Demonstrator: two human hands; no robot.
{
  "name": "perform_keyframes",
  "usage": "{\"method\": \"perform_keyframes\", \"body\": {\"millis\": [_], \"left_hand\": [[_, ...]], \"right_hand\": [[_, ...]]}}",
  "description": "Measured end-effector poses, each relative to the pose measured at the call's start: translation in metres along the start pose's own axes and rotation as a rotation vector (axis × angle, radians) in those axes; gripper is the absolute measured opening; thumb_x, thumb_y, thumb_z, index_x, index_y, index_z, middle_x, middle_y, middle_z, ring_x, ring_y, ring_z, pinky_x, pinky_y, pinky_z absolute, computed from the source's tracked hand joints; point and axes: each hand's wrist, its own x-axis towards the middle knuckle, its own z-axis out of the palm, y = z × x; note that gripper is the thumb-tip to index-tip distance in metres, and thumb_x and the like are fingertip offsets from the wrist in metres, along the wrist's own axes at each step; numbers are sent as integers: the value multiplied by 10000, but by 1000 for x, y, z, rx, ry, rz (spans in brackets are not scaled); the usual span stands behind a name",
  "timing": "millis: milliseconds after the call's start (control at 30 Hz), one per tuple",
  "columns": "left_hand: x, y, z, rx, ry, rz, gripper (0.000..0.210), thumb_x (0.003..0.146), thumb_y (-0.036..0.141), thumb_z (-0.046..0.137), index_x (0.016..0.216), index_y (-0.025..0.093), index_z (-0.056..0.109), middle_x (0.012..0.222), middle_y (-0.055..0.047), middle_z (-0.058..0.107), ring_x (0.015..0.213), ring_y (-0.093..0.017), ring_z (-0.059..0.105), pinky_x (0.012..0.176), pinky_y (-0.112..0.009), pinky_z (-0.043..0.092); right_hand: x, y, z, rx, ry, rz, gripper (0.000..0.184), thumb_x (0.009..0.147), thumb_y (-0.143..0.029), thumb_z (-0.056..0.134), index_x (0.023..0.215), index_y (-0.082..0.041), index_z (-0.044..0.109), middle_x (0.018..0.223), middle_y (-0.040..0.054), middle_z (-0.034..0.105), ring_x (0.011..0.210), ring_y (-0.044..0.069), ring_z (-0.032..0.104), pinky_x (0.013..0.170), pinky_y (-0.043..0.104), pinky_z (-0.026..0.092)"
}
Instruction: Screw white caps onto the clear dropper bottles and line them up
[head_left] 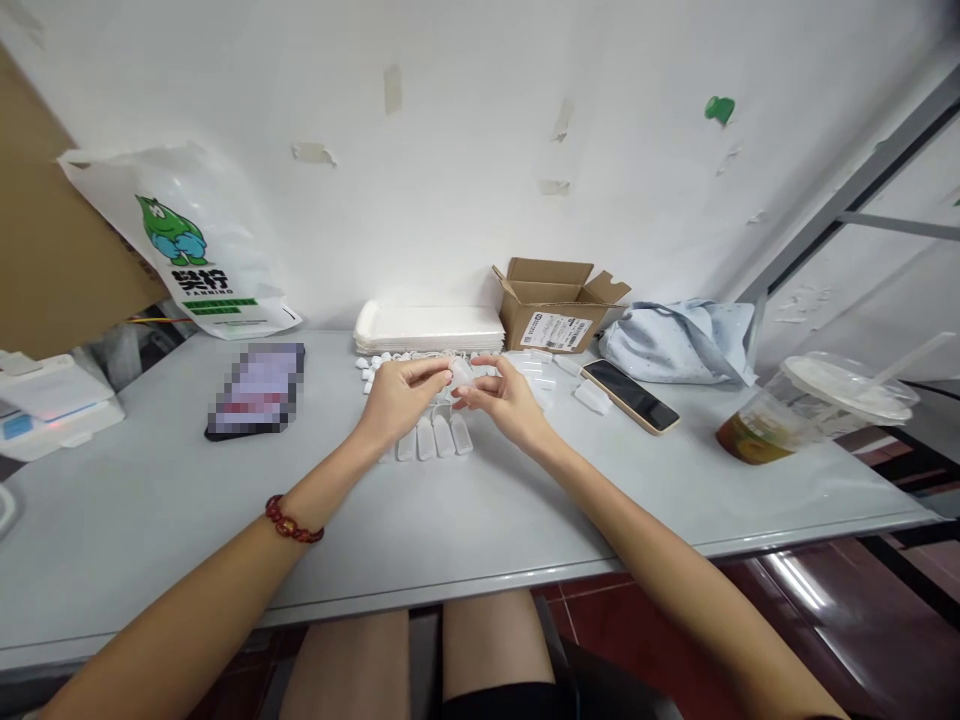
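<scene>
My left hand (405, 398) pinches a small translucent white plastic piece (460, 376) between thumb and fingers. From the other side, my right hand (507, 402) has its thumb and bent fingers around the same piece. Just below the hands lies a row of rounded, frosted plastic tags (435, 437), with thin loops at their upper ends. Small white pieces (367, 374) are lined up beyond my left hand. Clear flat plastic pieces (541, 378) spread out past my right hand, and a frosted one (592, 397) lies apart. The exact kind of the held piece cannot be made out.
Against the wall are a stack of white trays (435, 328), an open cardboard box (551, 320) and a light-blue cloth bundle (679, 340). A phone (631, 396) lies at right near a drink cup (810, 405). Another phone (259, 388) and a plastic bag (191, 240) are at left.
</scene>
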Motion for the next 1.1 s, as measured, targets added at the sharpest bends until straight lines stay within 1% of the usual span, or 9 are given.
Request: {"method": "perform_keyframes", "body": {"millis": [67, 200, 300, 400, 567, 667, 767, 900, 1100], "left_hand": [[-2, -2, 2, 115, 3, 127, 251, 790, 255, 577, 977, 184, 731, 977, -44, 736, 879, -208, 663, 783, -315, 518], [-6, -6, 5, 349, 9, 349, 293, 830, 212, 500, 1050, 188, 691, 928, -54, 722, 774, -185, 652, 684, -298, 514], [-5, -9, 5, 452, 9, 453, 310, 845, 188, 459, 1073, 188, 668, 888, -61, 703, 778, -189, 639, 666, -300, 506], [-4, -11, 4, 513, -9, 512, 327, 848, 166, 430, 1088, 164, 652, 916, -82, 695, 820, -201, 635, 692, -318, 507], [-4, -11, 3, 526, -50, 523, 346, 845, 161, 414, 1119, 161, 626, 998, -94, 682, 935, -214, 628, 796, -353, 511], [-5, -8, 3, 486, -47, 496, 338, 834, 167, 433, 1111, 169, 626, 1022, -83, 682, 964, -214, 624, 836, -358, 507], [-6, -2, 4, 419, -50, 428, 323, 825, 168, 450, 1090, 169, 635, 1027, -70, 686, 918, -203, 638, 792, -330, 524], [-8, 2, 6, 356, -61, 361, 318, 815, 169, 463, 1075, 167, 646, 1012, -67, 692, 890, -202, 646, 724, -306, 537], [-11, -2, 10, 370, -51, 399, 370, 835, 216, 473, 1177, 169, 605, 1135, -96, 666, 985, -229, 631, 834, -374, 524]], "right_hand": [[0, 0, 0, -66, -23, -29, 441, 749, -310, 658, 1126, -199, 457, 736, -2, 679, 693, 183, 680, 724, 346, 499], [0, -1, -3, -129, -72, -69, 467, 769, -277, 623, 1204, -198, 473, 726, -8, 670, 661, 180, 680, 711, 338, 501], [0, -2, -4, -155, -95, -81, 465, 767, -253, 615, 1212, -211, 486, 684, -29, 649, 648, 177, 679, 714, 333, 501], [-1, -4, -4, -170, -88, -72, 467, 766, -242, 608, 1217, -217, 488, 653, -46, 622, 632, 172, 677, 716, 330, 501], [-2, -4, -4, -172, -105, -82, 510, 768, -267, 603, 1258, -237, 464, 562, -90, 529, 622, 168, 675, 680, 305, 504], [-1, -2, -4, -178, -92, -89, 461, 772, -276, 604, 1212, -226, 479, 598, -74, 567, 625, 169, 676, 687, 309, 502], [-1, -2, -3, -167, -69, -89, 389, 774, -296, 611, 1134, -214, 491, 665, -40, 625, 621, 174, 676, 702, 327, 503], [-1, -2, -3, -148, -53, -94, 352, 769, -328, 628, 1076, -219, 495, 689, -29, 644, 626, 177, 673, 700, 338, 506], [3, 3, -4, -40, -18, -65, 325, 734, -343, 665, 968, -211, 482, 661, -39, 640, 634, 169, 667, 708, 347, 513]]}}
